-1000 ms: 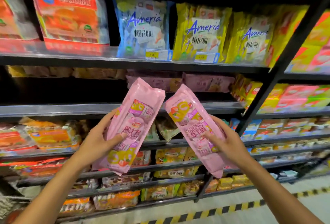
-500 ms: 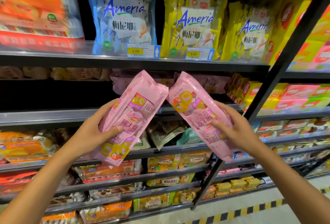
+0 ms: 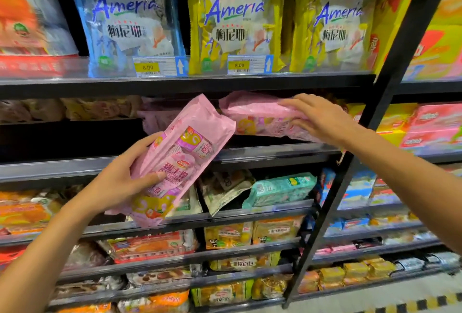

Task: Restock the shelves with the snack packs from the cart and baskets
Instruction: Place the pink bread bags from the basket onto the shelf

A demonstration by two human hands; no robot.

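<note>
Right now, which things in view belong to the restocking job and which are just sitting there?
In the job:
left hand gripping a pink pack
right hand laying a second pink pack into the second shelf

Just sitting there:
blue Ameria bag
yellow Ameria bags
teal pack
price tags

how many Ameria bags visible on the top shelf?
3 fronts: one blue Ameria bag at left, one yellow Ameria bag in the middle, another yellow Ameria bag at right by the black upright. More bags seem stacked behind each, hidden.
</note>
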